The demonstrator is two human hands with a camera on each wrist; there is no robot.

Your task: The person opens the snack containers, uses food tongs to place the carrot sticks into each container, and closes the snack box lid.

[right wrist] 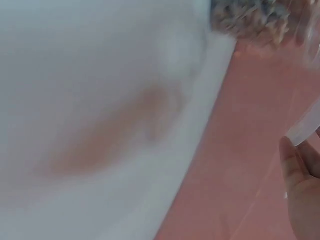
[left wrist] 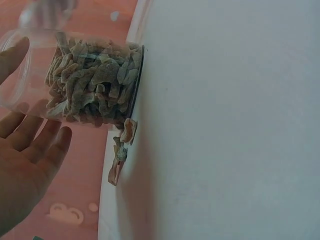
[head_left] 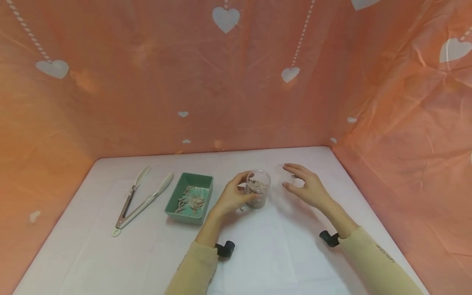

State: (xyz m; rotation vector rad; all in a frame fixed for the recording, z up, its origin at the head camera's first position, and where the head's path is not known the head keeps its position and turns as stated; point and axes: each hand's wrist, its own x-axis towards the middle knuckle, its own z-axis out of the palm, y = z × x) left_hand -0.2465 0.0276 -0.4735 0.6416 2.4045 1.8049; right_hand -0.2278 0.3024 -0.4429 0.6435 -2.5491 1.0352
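Observation:
A clear plastic jar (head_left: 259,200) stands upright on the white table, more than half filled with small brownish-grey dried strips (left wrist: 95,80). My left hand (head_left: 230,198) holds it from the left, thumb on one side and fingers on the other; its mouth is uncovered. A few loose strips (left wrist: 120,152) lie by the jar's base. To the right of the jar, above the table, my right hand (head_left: 309,190) pinches a clear lid (right wrist: 306,126) between thumb and fingers.
Left of the jar, a green rectangular tray (head_left: 184,219) contains more dried strips. Beyond it, metal tongs (head_left: 139,209) with pale tips lie spread apart. Orange cloth walls (head_left: 239,102) with white hearts border the table at the back and sides.

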